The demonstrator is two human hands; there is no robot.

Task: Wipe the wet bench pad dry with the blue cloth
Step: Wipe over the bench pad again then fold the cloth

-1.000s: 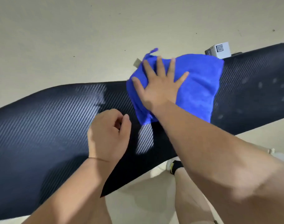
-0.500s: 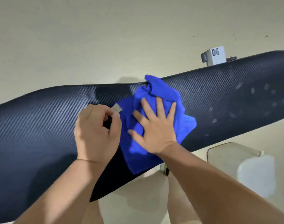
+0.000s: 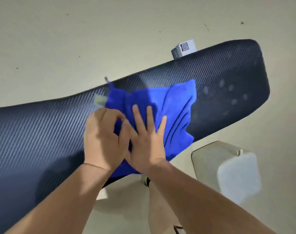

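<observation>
Hands both on blue cloth (image 3: 169, 112): right hand (image 3: 144, 142) flat, fingers spread, pressing down; left hand (image 3: 103, 139) curled, pinching cloth's left edge (motion-blurred). Cloth rumpled across middle of bench pad (image 3: 42, 132), near corner overhanging edge. Water spots (image 3: 231, 92) on pad's right end.
</observation>
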